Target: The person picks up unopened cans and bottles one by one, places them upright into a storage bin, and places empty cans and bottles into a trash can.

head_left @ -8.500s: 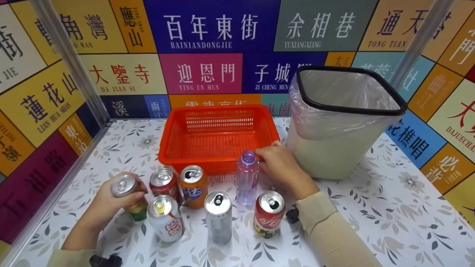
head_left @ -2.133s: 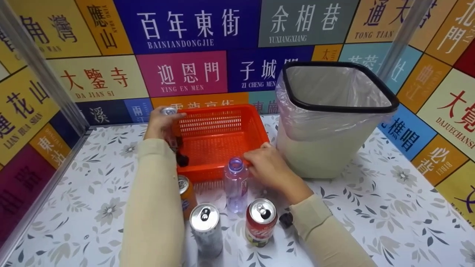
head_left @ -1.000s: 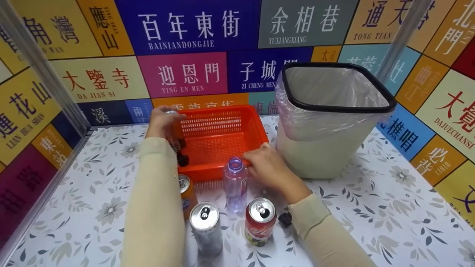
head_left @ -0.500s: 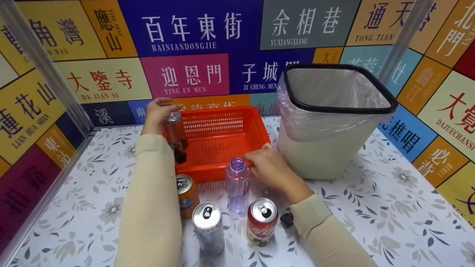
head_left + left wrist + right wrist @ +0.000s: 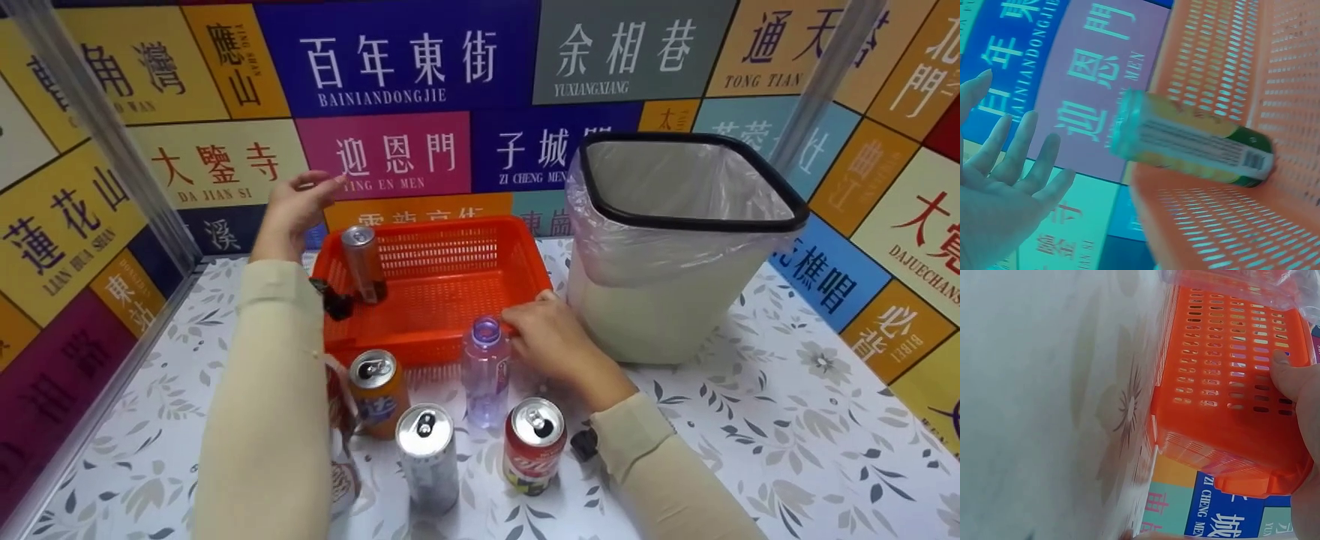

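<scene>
My left hand [image 5: 294, 210] is raised over the back left of the red plastic basket [image 5: 435, 350], fingers spread and holding nothing. Below it a slim drink can [image 5: 364, 266] stands upright inside the basket's left end; the left wrist view shows this can's yellow and green side [image 5: 1196, 140]. At the front right corner, my right hand [image 5: 555, 345] grips the basket, its thumb [image 5: 1286, 374] pressed on the outer wall. Just left of that hand stands a clear purple plastic bottle [image 5: 486, 382], uncapped.
Before the basket stand an orange can [image 5: 382, 409], a silver can [image 5: 431, 469] and a red can [image 5: 534, 454]. My left sleeve partly hides another red can [image 5: 337, 397] and a white can [image 5: 343, 480]. A lined bin [image 5: 652, 300] stands right of the basket.
The left hand carried the slim can from the table's left side into the basket, let go of it and rose up and left. The right hand keeps its grip on the basket.
</scene>
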